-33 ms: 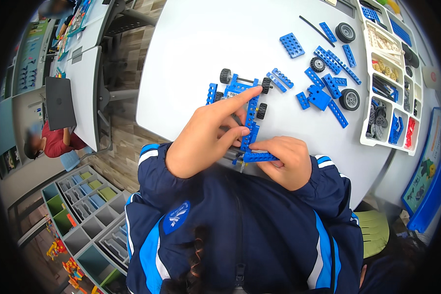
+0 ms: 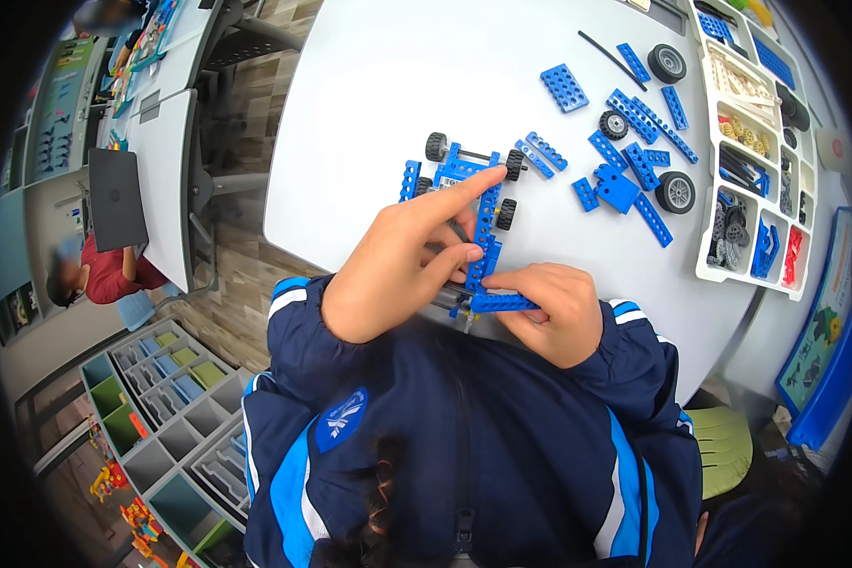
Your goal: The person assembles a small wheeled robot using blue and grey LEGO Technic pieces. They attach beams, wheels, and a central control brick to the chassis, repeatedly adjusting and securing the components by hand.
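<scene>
A blue building-block vehicle (image 2: 460, 170) with small black wheels lies near the table's front edge. My left hand (image 2: 393, 251) grips it from the left, its index finger stretched to the far right wheel (image 2: 514, 165). The thumb of that hand presses on a long blue studded beam (image 2: 484, 222) running along the vehicle's right side. In my right hand (image 2: 554, 308) a shorter blue beam (image 2: 498, 303) is pinched between thumb and fingers, set crosswise against the vehicle's near end. Part of the vehicle's left side is hidden under my left hand.
Loose blue beams (image 2: 644, 167), wheels (image 2: 675, 192) and a blue plate (image 2: 564, 88) lie at the right. A white sorting tray (image 2: 717, 270) of parts stands beyond them. A grey drawer unit (image 2: 175, 440) is at lower left. A person in red (image 2: 114, 275) sits at another table.
</scene>
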Demonstrator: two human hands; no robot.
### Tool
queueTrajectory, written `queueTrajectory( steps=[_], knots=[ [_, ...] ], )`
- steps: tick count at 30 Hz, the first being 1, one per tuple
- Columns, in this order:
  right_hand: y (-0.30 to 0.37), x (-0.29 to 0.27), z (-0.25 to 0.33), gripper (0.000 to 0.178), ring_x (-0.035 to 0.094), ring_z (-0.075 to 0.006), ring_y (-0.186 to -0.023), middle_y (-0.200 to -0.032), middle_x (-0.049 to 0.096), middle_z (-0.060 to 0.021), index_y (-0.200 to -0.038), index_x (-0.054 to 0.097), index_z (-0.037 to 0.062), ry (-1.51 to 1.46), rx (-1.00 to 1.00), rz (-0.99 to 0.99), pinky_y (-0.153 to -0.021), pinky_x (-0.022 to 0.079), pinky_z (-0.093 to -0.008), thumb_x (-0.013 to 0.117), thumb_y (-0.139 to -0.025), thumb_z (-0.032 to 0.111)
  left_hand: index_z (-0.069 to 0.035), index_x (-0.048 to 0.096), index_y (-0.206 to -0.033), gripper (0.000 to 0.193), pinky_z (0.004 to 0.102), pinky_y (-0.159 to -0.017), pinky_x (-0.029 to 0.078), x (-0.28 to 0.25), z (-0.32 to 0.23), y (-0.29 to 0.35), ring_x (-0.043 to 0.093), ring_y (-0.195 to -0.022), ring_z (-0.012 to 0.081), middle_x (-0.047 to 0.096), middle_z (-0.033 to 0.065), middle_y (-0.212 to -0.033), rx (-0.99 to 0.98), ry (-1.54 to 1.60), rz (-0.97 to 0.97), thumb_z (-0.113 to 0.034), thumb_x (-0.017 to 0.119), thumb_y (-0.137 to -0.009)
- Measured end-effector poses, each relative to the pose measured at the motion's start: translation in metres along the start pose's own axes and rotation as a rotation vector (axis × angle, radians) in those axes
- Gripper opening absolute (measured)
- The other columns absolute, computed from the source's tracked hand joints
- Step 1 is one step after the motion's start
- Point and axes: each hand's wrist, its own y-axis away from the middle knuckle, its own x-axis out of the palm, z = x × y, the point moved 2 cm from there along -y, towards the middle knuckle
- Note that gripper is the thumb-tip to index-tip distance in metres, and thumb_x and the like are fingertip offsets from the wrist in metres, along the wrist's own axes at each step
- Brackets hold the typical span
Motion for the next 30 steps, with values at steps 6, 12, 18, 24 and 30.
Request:
queueTrajectory(
  steps=[6, 12, 18, 24, 30],
  knots=[
    [0.002, 0.004, -0.002, 0.028, 0.064, -0.0244, -0.061, -0.081, 0.071, -0.0111, -0.099, 0.071, 0.0033, 0.007, 0.008, -0.028, -0.057, 0.049, -0.0317, 0.074, -0.071, 0.001, -0.015, 0.044, -0.15, 0.068, 0.023, -0.068, 0.055, -0.002, 0.006, 0.0, 0.065, -0.078, 0.0089, 0.058, 0.0027, -0.093, -0.02, 0.102, 0.004, 0.01, 0.059, -0.089],
    [0.0, 0.002, -0.001, 0.023, 0.067, -0.0172, -0.064, -0.083, 0.072, -0.0104, -0.1, 0.07, 0.0009, -0.029, 0.068, -0.039, -0.059, 0.049, -0.026, 0.075, -0.077, 0.001, -0.007, 0.046, -0.146, 0.059, 0.026, -0.067, 0.059, -0.002, 0.007, 0.0, 0.066, -0.074, 0.01, 0.059, 0.0068, -0.092, 0.073, 0.104, -0.031, 0.004, 0.063, -0.09],
    [-0.002, 0.0, -0.003, 0.02, 0.072, -0.0197, -0.077, -0.09, 0.073, -0.0141, -0.104, 0.068, -0.0005, -0.085, 0.14, 0.018, -0.07, 0.055, -0.0282, 0.072, -0.084, 0.0, -0.01, 0.046, -0.148, 0.063, 0.0244, -0.066, 0.054, -0.002, 0.013, -0.003, 0.066, -0.074, 0.0106, 0.06, 0.0035, -0.092, 0.133, 0.106, -0.055, 0.002, 0.063, -0.088],
    [-0.001, 0.003, -0.007, 0.019, 0.051, -0.0039, -0.06, -0.074, 0.067, -0.0022, -0.102, 0.071, 0.0002, -0.02, 0.057, -0.057, -0.053, 0.038, -0.0209, 0.075, -0.084, 0.006, -0.003, 0.046, -0.145, 0.06, 0.0259, -0.071, 0.06, -0.004, 0.023, -0.008, 0.068, -0.079, 0.0142, 0.062, 0.0063, -0.093, 0.192, 0.151, -0.017, -0.001, 0.064, -0.088],
    [0.0, 0.001, -0.007, 0.022, 0.046, -0.0028, -0.058, -0.073, 0.064, 0.0004, -0.103, 0.07, -0.0013, 0.06, 0.054, -0.056, -0.053, 0.035, -0.0209, 0.076, -0.083, 0.006, -0.003, 0.05, -0.142, 0.057, 0.0262, -0.07, 0.061, -0.002, 0.022, -0.013, 0.069, -0.08, 0.014, 0.063, 0.0068, -0.092, 0.257, -0.003, -0.035, -0.001, 0.066, -0.088]
  ],
)
